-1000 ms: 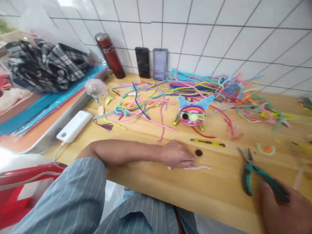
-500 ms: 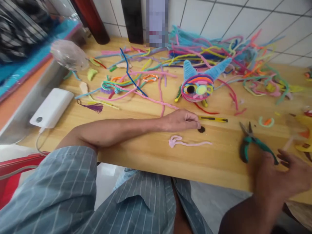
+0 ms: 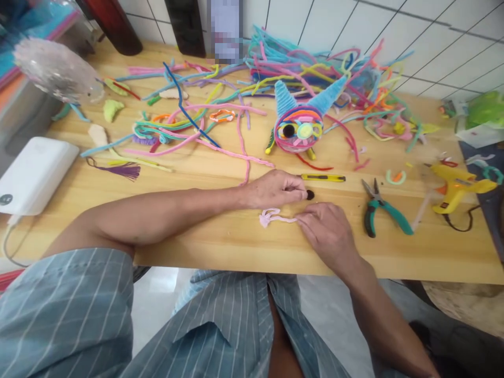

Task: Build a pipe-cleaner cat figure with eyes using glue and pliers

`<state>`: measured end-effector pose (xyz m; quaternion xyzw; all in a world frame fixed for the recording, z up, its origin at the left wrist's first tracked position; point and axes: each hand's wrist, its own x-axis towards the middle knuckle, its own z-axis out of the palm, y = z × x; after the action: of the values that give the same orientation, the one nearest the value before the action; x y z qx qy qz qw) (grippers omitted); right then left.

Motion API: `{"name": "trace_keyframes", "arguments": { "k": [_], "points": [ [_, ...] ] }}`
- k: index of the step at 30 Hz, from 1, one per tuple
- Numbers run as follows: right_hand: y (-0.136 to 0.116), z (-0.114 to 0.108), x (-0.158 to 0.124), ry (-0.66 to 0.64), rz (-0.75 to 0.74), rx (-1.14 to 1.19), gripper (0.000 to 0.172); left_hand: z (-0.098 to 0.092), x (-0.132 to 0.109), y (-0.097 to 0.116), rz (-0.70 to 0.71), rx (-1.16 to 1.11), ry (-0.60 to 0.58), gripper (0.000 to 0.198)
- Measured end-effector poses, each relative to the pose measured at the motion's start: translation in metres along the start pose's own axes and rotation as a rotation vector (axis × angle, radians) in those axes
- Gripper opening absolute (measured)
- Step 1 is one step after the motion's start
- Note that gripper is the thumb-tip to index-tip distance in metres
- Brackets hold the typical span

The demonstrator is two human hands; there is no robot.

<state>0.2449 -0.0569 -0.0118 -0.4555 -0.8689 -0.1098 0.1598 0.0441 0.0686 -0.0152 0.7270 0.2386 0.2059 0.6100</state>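
My left hand (image 3: 275,188) rests on the table, fingers closed in a pinch at the edge of a small black disc (image 3: 310,195). Just right of it, my right hand (image 3: 328,231) has its fingertips pressed together on the free end of a pale pink pipe cleaner (image 3: 281,218). The pipe cleaner's other end is bent into a looped, clumped shape lying on the wood. Behind my hands lies a yellow craft knife (image 3: 325,178). Farther back stands a pipe-cleaner figure (image 3: 298,130) with blue horns, a round colourful face and one black eye.
Green-handled pliers (image 3: 384,210) lie open right of my right hand, with a yellow glue gun (image 3: 457,184) beyond. Loose pipe cleaners (image 3: 197,113) and a large heap (image 3: 307,65) spread along the back. A white power bank (image 3: 37,176) sits at the left.
My right hand has come left from beyond the pliers to the pale pink pipe cleaner and closed on its end. My left hand stays at the black disc. The view has shifted right.
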Motion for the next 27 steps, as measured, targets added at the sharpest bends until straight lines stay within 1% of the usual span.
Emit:
{"name": "trace_keyframes", "arguments": {
  "k": [2,3,5,7,9,11,13,15,17,19,23,25,27],
  "points": [
    [0.007,-0.004,0.003,0.018,-0.017,-0.047,0.027,0.000,-0.001,-0.001,-0.001,-0.005,0.000,0.029],
    [0.012,-0.007,0.004,0.048,-0.007,-0.076,0.028,0.000,-0.001,-0.002,-0.013,-0.027,0.002,0.030],
    [0.027,-0.017,0.008,0.130,0.040,-0.130,0.025,0.000,0.000,-0.007,-0.037,-0.085,0.010,0.032],
    [0.045,-0.026,0.015,0.204,0.088,-0.159,0.017,0.000,0.003,-0.012,-0.032,-0.137,0.016,0.035],
    [0.061,-0.033,0.026,0.244,0.085,-0.151,0.012,-0.001,0.005,-0.015,-0.011,-0.157,0.038,0.039],
    [0.070,-0.036,0.040,0.273,0.040,-0.118,0.018,-0.002,0.006,-0.016,-0.022,-0.147,0.085,0.041],
    [0.070,-0.036,0.055,0.278,-0.014,-0.050,0.027,-0.002,0.006,-0.013,-0.042,-0.147,0.108,0.039],
    [0.064,-0.033,0.069,0.257,-0.065,0.049,0.033,-0.003,0.005,-0.010,-0.028,-0.163,0.078,0.036],
    [0.055,-0.028,0.080,0.234,-0.101,0.158,0.032,-0.003,0.004,-0.008,0.032,-0.135,0.027,0.033],
    [0.048,-0.022,0.088,0.227,-0.100,0.237,0.026,-0.001,0.003,-0.008,0.101,-0.040,0.005,0.029],
    [0.043,-0.010,0.097,0.211,0.015,0.339,0.017,0.002,0.001,-0.010,0.168,0.131,0.004,0.024],
    [0.044,-0.007,0.099,0.172,0.112,0.415,0.016,0.004,0.001,-0.010,0.182,0.168,0.006,0.024],
    [0.044,-0.005,0.101,0.109,0.240,0.517,0.014,0.004,0.000,-0.010,0.195,0.207,-0.001,0.023]
  ]
}}
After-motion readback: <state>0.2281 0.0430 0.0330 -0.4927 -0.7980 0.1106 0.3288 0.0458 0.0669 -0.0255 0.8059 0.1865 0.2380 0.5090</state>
